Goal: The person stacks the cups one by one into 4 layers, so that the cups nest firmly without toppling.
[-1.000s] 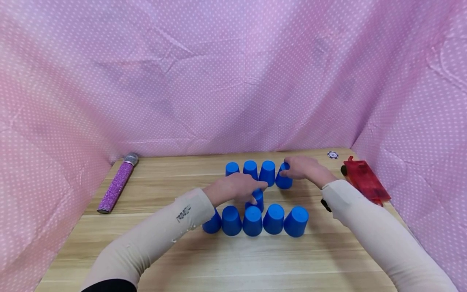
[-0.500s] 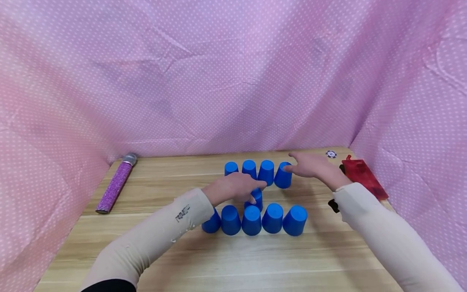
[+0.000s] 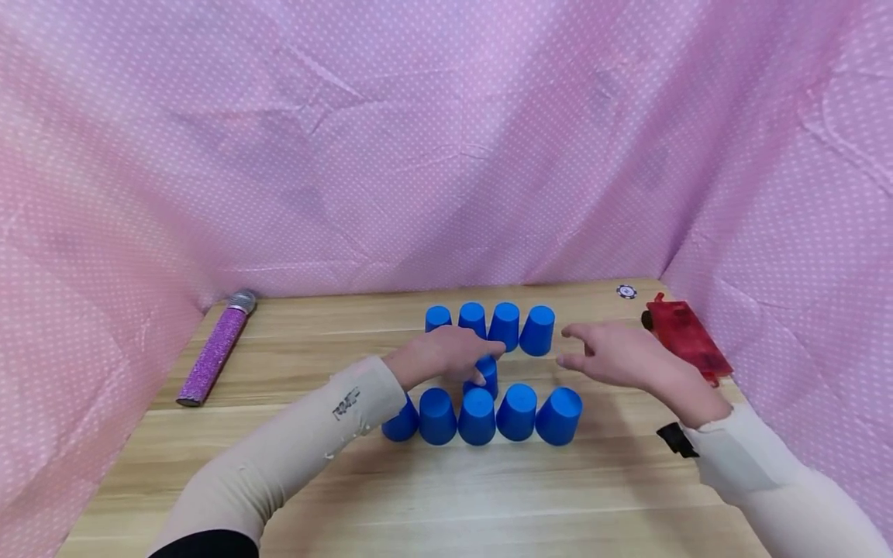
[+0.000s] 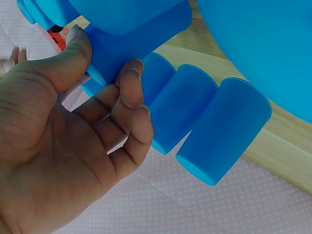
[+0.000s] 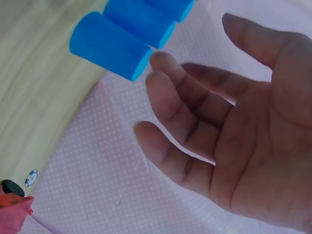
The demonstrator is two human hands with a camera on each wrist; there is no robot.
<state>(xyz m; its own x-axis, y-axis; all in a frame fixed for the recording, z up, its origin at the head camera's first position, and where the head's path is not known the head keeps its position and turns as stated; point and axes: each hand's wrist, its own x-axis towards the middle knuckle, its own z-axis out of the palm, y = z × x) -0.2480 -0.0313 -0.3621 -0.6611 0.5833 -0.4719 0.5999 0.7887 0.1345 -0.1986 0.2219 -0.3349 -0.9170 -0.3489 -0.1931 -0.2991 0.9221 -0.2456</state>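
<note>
My left hand (image 3: pixel 448 353) reaches over the table and pinches a single blue cup (image 3: pixel 487 375) that stands upside down between two rows. In the left wrist view, thumb and fingertips lie on either side of this cup (image 4: pixel 139 46). Behind it runs a row of several upturned blue cups; its rightmost cup (image 3: pixel 537 332) is closest to my right hand (image 3: pixel 621 355). That hand hovers apart from it, fingers loosely bent and holding nothing, as the right wrist view also shows. In front, several more upturned cups form a second row, with one cup (image 3: pixel 477 417) in its middle.
A glittery purple microphone (image 3: pixel 215 353) lies at the left of the wooden table (image 3: pixel 391 504). At the back right are a poker chip (image 3: pixel 626 292) and a translucent red object (image 3: pixel 687 339) with a black round part. A pink dotted cloth (image 3: pixel 418 155) encloses the back and sides.
My right hand has let go of the rightmost back cup and drawn back to the right and nearer. The left hand stays on its cup.
</note>
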